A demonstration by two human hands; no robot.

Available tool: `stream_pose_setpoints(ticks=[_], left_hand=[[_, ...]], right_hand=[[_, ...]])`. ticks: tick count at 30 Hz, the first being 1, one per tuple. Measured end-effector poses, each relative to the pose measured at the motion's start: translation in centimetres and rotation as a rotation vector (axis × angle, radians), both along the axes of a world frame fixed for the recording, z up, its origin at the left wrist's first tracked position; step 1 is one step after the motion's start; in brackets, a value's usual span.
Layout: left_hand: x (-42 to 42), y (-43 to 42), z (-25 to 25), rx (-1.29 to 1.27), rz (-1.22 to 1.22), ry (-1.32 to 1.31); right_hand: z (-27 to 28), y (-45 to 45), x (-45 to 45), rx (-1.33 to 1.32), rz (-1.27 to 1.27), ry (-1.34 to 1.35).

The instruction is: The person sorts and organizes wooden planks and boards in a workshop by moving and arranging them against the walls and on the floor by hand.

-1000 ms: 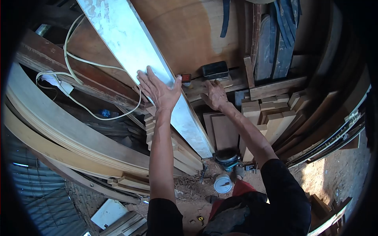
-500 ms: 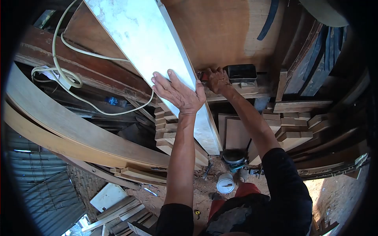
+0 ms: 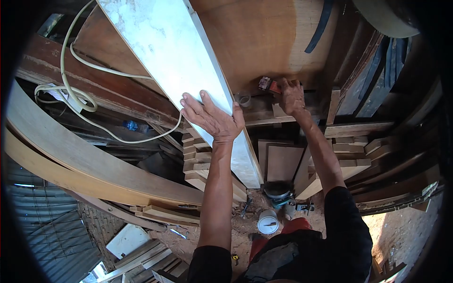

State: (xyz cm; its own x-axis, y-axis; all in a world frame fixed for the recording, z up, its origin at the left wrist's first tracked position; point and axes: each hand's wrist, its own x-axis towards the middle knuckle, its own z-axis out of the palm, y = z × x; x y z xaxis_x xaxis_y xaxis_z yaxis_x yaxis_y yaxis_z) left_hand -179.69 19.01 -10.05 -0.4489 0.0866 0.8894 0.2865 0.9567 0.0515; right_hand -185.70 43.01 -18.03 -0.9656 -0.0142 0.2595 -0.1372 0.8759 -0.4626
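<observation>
A long white-faced board (image 3: 165, 45) runs diagonally, its lower end near the ground. My left hand (image 3: 214, 118) lies flat on its face with the fingers apart and the thumb by the right edge. To the right of the board, my right hand (image 3: 292, 99) has its fingers curled at the end of a small red-and-dark box (image 3: 269, 85). The hand hides part of that box, and its exact kind is unclear. Between the board and the right hand stands a small pale cup-like thing (image 3: 244, 100).
A pale cable (image 3: 113, 134) loops at the left above long curved planks (image 3: 94, 137). Stacked wood pieces (image 3: 351, 167) flank me. On the ground are a white bucket (image 3: 268, 222) and a green power tool (image 3: 280, 200). A brown panel (image 3: 250, 42) stands behind.
My right hand has moved right, and the red-and-dark box has shifted with it. The black tray beside that hand no longer shows; the pale cup-like thing now does. My left hand stays on the board.
</observation>
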Motion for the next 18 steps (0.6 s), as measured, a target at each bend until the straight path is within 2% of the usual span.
stream_pose_setpoints(ticks=[5,12,15,18], left_hand=[[0.0,-0.2,-0.3,-0.018,0.017,-0.001],[0.1,0.0,0.0,-0.016,0.012,-0.008],[0.1,0.0,0.1,-0.02,0.018,-0.009],[-0.1,-0.1,-0.1,-0.005,0.007,0.0]], right_hand=[[-4.4,3.1,-0.6,0.059,0.04,0.028],[-2.4,2.4,1.3,0.02,0.087,0.041],[-2.6,1.5,1.7,0.026,0.003,0.171],[-2.5,1.1,1.5,0.049,-0.033,0.052]])
